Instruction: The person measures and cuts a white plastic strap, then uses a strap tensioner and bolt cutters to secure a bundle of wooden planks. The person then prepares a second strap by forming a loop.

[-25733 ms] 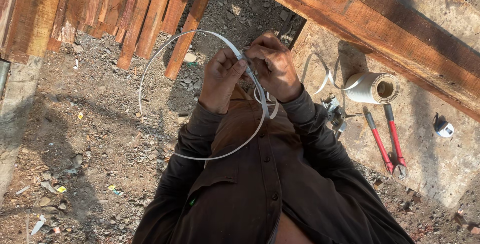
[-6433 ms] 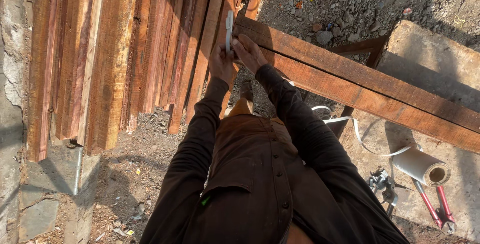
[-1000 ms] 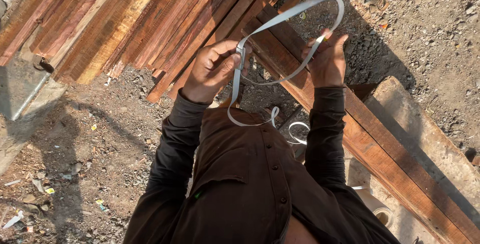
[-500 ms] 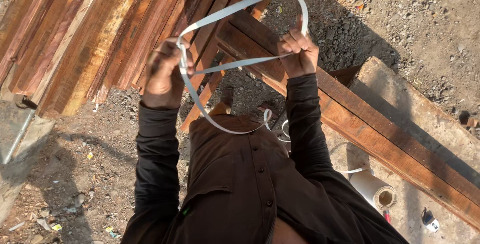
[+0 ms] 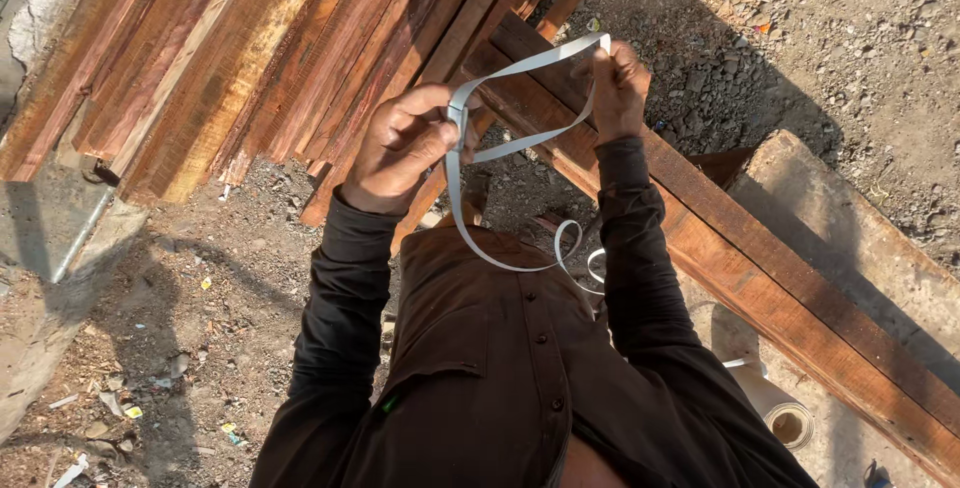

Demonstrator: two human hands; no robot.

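White strip pulled tighter between 2 hands

Head view: White plastic strip [image 5: 520, 138] runs between my 2 hands above the dark shirt front. My left hand [image 5: 400, 148] has its fingers curled closed over a fold of the strip, thumb pressed on top; my right hand [image 5: 615, 83] pinches the far end, fingers narrow and shut on it. Against the picture half a second back, the wide arch that stood over both hands has collapsed into a flatter, narrow loop, and the hands sit closer together and lower in the frame. I judge that the strip is being gathered or folded shorter, not spread out. A slack tail of the strip hangs down past my chest and curls near the long timber beam [image 5: 760, 248].

Counts, as far as I can see: 1 strip, 2 hands, both on it. 1 roll of pale material [image 5: 775, 413] lies on the concrete slab [image 5: 870, 238] at lower right, only partly in view. The stack of reddish wooden planks [image 5: 230, 58] leans at upper left; I make out more than 10 boards but cannot count them exactly. 1 grey pipe [image 5: 80, 238] lies at the left edge
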